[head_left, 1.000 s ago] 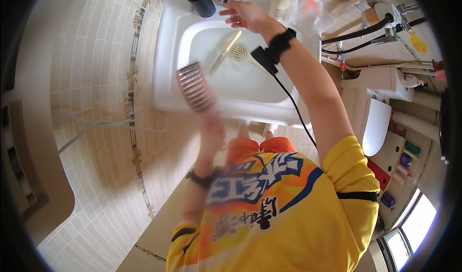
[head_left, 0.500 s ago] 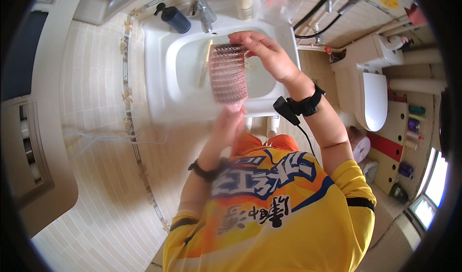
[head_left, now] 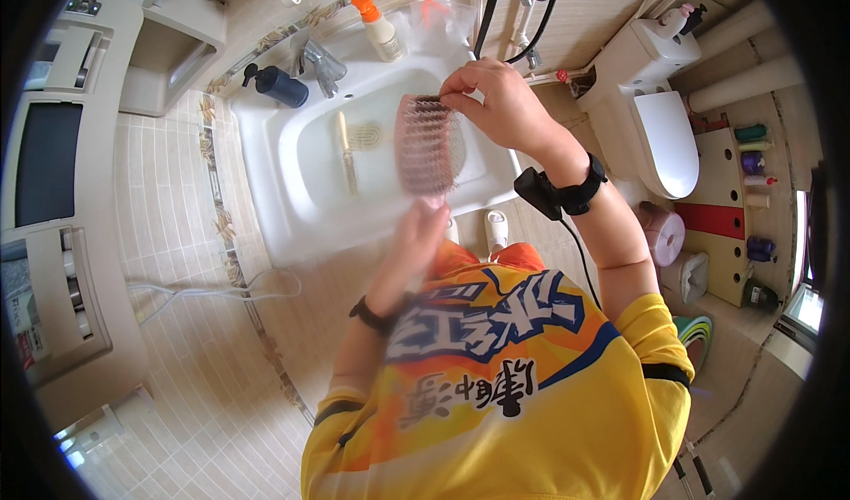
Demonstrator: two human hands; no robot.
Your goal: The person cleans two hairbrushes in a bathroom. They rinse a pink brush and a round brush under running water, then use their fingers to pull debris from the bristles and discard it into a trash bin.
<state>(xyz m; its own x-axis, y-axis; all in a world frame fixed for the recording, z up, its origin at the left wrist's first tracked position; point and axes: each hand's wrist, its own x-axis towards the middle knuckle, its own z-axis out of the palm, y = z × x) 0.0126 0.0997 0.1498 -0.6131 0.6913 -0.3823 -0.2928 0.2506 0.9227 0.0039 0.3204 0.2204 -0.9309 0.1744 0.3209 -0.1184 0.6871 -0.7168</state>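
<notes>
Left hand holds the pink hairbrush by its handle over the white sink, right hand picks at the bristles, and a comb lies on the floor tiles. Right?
Not quite. In the head view the pale comb lies inside the white sink, not on the floor tiles. The rest holds: the left hand grips the handle of the pink hairbrush over the basin, and the right hand picks at its bristles.

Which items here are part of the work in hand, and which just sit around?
In use: hairbrush, left hand on its handle, right hand picking at the bristles, sink.
Lying about: comb, dark pump bottle, orange-capped bottle, toilet.
</notes>
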